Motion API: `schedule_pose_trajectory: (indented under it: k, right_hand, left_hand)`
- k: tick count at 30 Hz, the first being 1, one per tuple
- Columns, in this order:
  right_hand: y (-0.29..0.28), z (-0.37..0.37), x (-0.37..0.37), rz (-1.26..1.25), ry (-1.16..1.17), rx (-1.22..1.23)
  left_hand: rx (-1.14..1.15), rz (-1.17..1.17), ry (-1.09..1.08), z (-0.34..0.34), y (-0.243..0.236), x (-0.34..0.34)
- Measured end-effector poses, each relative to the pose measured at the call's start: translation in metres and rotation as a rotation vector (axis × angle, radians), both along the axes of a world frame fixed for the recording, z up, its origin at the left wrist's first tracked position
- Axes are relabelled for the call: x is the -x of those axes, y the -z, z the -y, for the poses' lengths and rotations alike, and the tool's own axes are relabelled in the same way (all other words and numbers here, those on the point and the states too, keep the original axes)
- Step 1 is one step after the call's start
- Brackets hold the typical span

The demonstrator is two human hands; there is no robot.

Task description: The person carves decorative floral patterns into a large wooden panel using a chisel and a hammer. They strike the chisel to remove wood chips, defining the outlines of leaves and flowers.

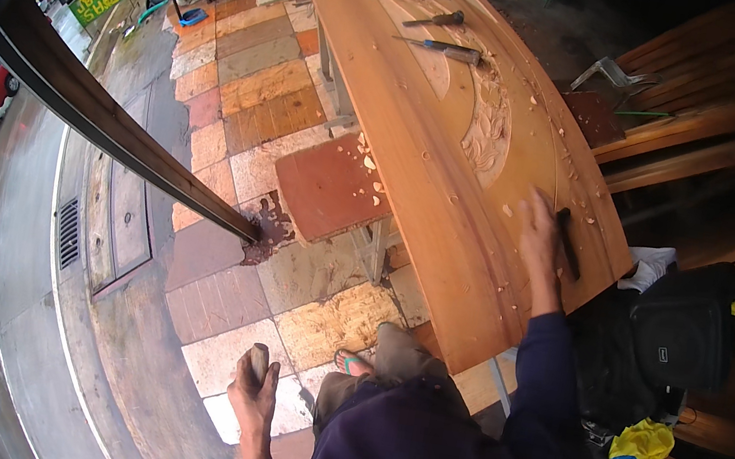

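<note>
The left hand (251, 396) has its fingers curled around a short wooden piece (258, 359), well apart from the carved panel (436, 192) under the right fingers. The right hand (539, 242) spreads its fingers loosely, holding nothing visible, just left of a dark tool (568, 245); clearing the loose chips (507, 210) beside those fingers should keep cutting lines readable.

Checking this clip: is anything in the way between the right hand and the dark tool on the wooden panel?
Nothing visible blocks it: the dark tool lies just to the right of the right hand on the wooden panel. Whether they touch is unclear.
</note>
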State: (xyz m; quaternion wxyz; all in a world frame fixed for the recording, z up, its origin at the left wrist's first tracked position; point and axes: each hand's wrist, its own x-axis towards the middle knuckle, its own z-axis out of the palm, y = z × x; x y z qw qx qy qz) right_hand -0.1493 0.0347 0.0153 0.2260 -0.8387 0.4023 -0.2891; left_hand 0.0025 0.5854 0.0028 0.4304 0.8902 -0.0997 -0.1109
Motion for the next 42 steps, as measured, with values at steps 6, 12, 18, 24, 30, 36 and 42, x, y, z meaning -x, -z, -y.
schedule_pose_trajectory:
  k: [6,12,18,24,30,36,42]
  right_hand:
    - [0.037,0.038,-0.131,-0.390,0.102,0.140]
    - [0.025,-0.027,-0.199,-0.255,-0.567,-0.005]
    - [0.013,-0.034,-0.189,-0.020,-0.140,0.125]
    - [0.012,-0.128,-0.172,-0.047,-0.758,0.064]
    - [0.006,-0.177,-0.095,0.119,0.120,-0.034]
    - [0.003,-0.255,-0.047,-0.182,0.241,0.186]
    - [-0.032,-0.293,-0.047,-0.112,0.451,0.162]
  left_hand:
    - [-0.056,0.101,0.173,0.032,-0.026,-0.083]
    - [-0.064,0.108,0.133,0.036,-0.010,-0.143]
    - [0.009,-0.021,0.196,0.079,0.007,-0.177]
    - [0.093,0.120,0.425,0.116,-0.011,-0.231]
    - [0.023,0.240,0.559,0.138,-0.011,-0.276]
    - [0.083,0.273,0.809,0.186,-0.038,-0.287]
    - [0.136,0.412,0.921,0.242,-0.055,-0.297]
